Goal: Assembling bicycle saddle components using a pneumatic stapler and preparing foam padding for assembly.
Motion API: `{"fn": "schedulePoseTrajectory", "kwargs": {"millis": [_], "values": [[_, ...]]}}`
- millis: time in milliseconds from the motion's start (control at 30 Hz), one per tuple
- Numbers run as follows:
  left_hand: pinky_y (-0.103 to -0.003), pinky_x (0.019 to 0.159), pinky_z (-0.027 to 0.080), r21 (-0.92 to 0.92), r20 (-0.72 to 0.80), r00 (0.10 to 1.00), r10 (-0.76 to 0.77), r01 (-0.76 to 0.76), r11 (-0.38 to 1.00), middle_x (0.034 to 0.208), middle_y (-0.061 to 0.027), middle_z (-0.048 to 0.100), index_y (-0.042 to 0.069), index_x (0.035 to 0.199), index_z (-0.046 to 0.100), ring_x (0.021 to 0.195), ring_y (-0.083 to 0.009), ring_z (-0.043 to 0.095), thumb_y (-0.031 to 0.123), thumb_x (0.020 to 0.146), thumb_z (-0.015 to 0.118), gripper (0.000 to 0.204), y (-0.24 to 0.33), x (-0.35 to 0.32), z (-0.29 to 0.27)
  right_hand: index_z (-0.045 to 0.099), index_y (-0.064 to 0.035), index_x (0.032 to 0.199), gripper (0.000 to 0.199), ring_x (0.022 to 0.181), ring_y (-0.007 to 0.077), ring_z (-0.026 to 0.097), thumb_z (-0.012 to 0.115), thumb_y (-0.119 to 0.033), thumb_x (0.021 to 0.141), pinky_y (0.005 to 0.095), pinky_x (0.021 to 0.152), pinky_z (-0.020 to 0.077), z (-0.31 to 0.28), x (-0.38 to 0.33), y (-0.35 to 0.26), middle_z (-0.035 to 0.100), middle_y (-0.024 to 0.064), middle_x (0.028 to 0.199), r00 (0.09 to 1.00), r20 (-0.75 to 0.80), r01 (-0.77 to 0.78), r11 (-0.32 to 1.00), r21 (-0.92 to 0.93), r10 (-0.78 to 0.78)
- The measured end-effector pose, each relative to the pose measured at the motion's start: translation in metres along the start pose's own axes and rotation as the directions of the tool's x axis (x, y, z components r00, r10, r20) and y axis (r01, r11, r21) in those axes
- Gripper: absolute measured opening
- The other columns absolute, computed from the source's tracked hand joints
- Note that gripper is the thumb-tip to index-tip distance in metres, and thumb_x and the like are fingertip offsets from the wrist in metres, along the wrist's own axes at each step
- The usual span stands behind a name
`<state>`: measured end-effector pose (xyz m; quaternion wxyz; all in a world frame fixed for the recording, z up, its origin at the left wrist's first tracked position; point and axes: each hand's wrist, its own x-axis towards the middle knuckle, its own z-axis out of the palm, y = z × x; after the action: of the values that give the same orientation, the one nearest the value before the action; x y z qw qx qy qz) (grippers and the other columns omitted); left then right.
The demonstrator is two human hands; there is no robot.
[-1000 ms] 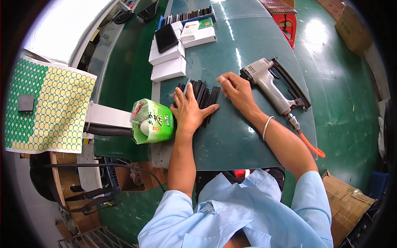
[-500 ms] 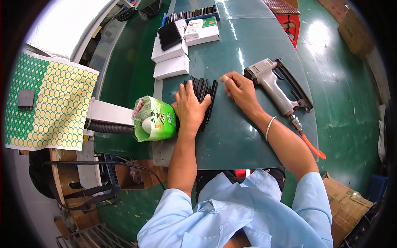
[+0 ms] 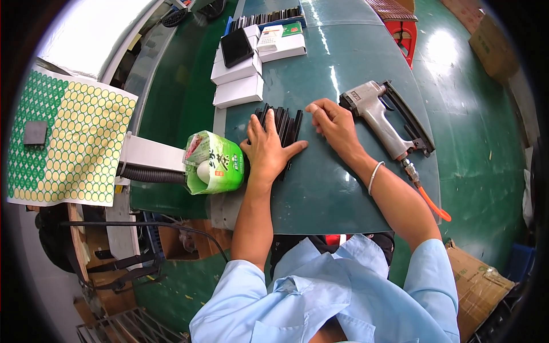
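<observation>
My left hand (image 3: 267,153) lies palm down with fingers spread over a bundle of long, thin black strips (image 3: 284,121). Its thumb reaches right across the outermost strip, and part of the bundle is hidden beneath the palm. To the right, my right hand (image 3: 337,127) hovers above or rests on the table, which I cannot tell, with its fingers curled in. Whatever those fingers may hold is hidden. A grey pneumatic staple gun (image 3: 377,117) with an orange air hose (image 3: 432,203) lies just beyond the right hand.
Left of my left hand stands a green plastic bag container (image 3: 227,166) with a white round thing inside. White boxes (image 3: 240,91) sit farther back, a black flat device (image 3: 236,47) on them. Behind is a blue tray (image 3: 303,17) of upright strips. A sticker sheet (image 3: 86,148) hangs left.
My left thumb has swung out to the right, over the outermost strip, and the fingers have shifted slightly across the bundle. My right hand stays nearly still.
</observation>
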<state>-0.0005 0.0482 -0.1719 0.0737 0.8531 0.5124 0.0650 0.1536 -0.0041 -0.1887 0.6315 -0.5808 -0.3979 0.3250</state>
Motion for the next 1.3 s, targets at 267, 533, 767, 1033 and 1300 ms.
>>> {"fn": "schedulePoseTrajectory", "kwargs": {"millis": [267,533,767,1033,1300], "values": [[-0.055,0.095,0.027,-0.033,-0.061,0.998,-0.007,0.005,0.999,0.139,-0.0306,0.025,0.009,0.139,0.028,0.128,-0.0398,0.028,0.052,0.073,0.064,0.086,-0.008,0.004,0.012,0.063,0.0005,0.092,0.024,0.056,0.0085,0.052,0.055,-0.021,0.088,0.0242,0.052,0.0431,0.000,0.000,0.001,0.057,0.0042,0.064,1.000,0.011,0.008,1.000,0.002,-0.008],[-0.056,0.095,0.026,-0.056,-0.065,0.998,0.020,-0.023,0.998,0.138,-0.0296,0.027,0.007,0.136,0.034,0.127,-0.0400,0.030,0.044,0.082,0.057,0.070,-0.011,0.005,0.012,0.063,0.0005,0.092,0.024,0.057,0.0087,0.052,0.055,-0.022,0.088,0.0244,0.052,0.0432,-0.001,0.000,0.001,0.057,0.0045,0.064,1.000,0.015,0.004,1.000,-0.006,-0.004],[-0.056,0.097,0.026,-0.060,-0.111,0.992,0.052,-0.059,0.996,0.138,-0.0299,0.028,0.008,0.135,0.036,0.127,-0.0405,0.030,0.036,0.086,0.052,0.058,-0.013,0.005,0.017,0.063,0.0003,0.091,0.024,0.057,0.0085,0.052,0.055,-0.022,0.087,0.0243,0.053,0.0429,0.000,0.000,0.001,0.057,0.0040,0.063,1.000,0.020,0.002,1.000,-0.012,-0.002],[-0.052,0.099,0.028,-0.099,-0.141,0.988,0.061,-0.076,0.992,0.138,-0.0250,0.032,0.010,0.132,0.042,0.126,-0.0384,0.034,0.025,0.089,0.050,0.046,-0.013,0.006,0.014,0.063,0.0006,0.092,0.025,0.056,0.0085,0.051,0.055,-0.022,0.087,0.0243,0.052,0.0422,-0.001,0.000,0.002,0.057,0.0038,0.063,1.000,0.014,0.007,1.000,-0.016,-0.007],[-0.049,0.098,0.032,-0.188,-0.184,0.977,0.104,-0.139,0.972,0.137,-0.0231,0.036,0.009,0.131,0.043,0.124,-0.0379,0.037,0.024,0.090,0.048,0.044,-0.026,0.012,0.021,0.063,0.0003,0.092,0.024,0.056,0.0084,0.051,0.055,-0.022,0.087,0.0244,0.052,0.0422,0.000,-0.001,0.002,0.057,0.0038,0.063,1.000,0.018,0.009,1.000,-0.019,-0.008]]}}
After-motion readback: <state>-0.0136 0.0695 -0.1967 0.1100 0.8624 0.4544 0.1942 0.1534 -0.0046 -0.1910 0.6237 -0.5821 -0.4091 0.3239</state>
